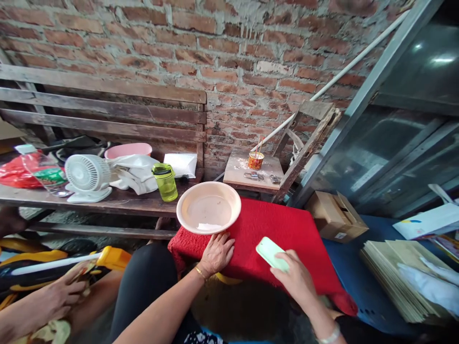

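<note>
My left hand (217,252) lies flat on the red cloth (287,229). Its fingers are stretched out, with their tips at the near side of a cream plastic basin (182,216). Inside the basin, close to the near wall, is a white patch that could be paper or glare. To the right, my right hand (294,274) grips a pale mint-green phone (271,252) just over the cloth, its far end pointing up and left.
A wooden bench (118,205) at the left bears a white fan (88,174), a green drink bottle (165,183) and bags. Behind stands a chair with a paper cup (255,161) and padlocks. At right are a cardboard box (335,215) and stacked sheets. Another person's hand (59,294) is at lower left.
</note>
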Action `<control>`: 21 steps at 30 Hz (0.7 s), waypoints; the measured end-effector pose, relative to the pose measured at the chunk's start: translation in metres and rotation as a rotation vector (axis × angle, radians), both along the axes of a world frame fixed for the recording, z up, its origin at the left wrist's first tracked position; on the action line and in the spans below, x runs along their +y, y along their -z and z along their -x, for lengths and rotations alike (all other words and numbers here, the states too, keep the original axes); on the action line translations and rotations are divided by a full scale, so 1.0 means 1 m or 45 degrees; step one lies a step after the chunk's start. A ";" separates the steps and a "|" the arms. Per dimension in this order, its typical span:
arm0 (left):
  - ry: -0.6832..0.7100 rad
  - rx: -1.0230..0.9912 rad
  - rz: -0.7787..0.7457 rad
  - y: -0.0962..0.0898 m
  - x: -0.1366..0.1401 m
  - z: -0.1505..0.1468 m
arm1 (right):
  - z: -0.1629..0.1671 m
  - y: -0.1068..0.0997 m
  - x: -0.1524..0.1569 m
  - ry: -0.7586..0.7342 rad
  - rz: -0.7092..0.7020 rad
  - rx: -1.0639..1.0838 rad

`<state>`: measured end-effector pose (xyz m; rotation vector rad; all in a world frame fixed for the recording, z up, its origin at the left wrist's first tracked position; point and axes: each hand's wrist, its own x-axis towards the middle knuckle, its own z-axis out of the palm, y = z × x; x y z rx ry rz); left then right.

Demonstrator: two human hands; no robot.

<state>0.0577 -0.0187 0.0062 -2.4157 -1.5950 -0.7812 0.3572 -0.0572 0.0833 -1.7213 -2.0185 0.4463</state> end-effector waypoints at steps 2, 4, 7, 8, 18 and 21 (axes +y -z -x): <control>0.002 -0.006 -0.028 0.004 0.000 0.001 | 0.040 0.008 0.026 0.049 0.024 0.054; 0.007 -0.013 -0.051 0.007 0.001 0.002 | 0.064 0.018 0.046 0.082 0.034 0.073; 0.018 -0.026 -0.073 0.011 0.002 0.004 | 0.051 0.027 0.060 0.141 0.034 0.037; 0.022 -0.029 -0.080 0.011 0.002 0.004 | 0.032 0.027 0.060 0.187 0.034 0.013; 0.000 -0.002 -0.100 0.009 0.001 0.002 | -0.165 0.000 0.008 1.049 -0.023 -0.080; 0.001 0.022 -0.121 0.010 0.001 0.004 | -0.094 0.017 0.015 0.680 -0.117 0.134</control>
